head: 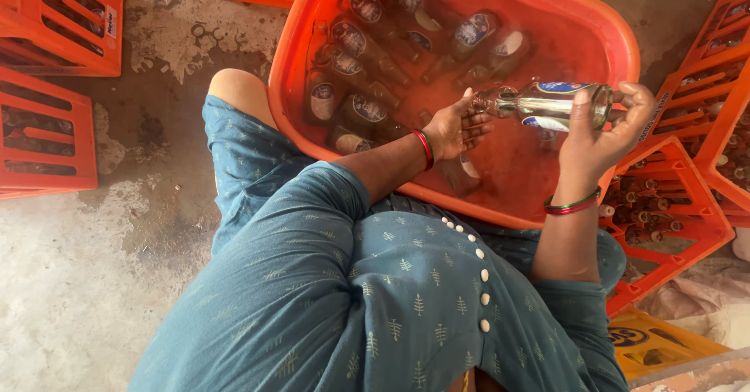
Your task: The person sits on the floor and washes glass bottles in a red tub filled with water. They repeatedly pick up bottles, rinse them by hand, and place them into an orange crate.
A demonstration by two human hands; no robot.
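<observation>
Daylight, soft and diffuse; no hard shadows. Orange tub casts a warm tint over its wet interior; submerged bottles appear hazy through the water. Small glare on the held clear bottle. Concrete floor pale, slightly washed out. Mild wide-angle stretching at edges.

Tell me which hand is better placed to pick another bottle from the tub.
Probably the left hand: only its fingertips touch the neck of the clear bottle, and it hangs just above the bottles soaking in the orange tub. The right hand grips the clear bottle's base.
</observation>
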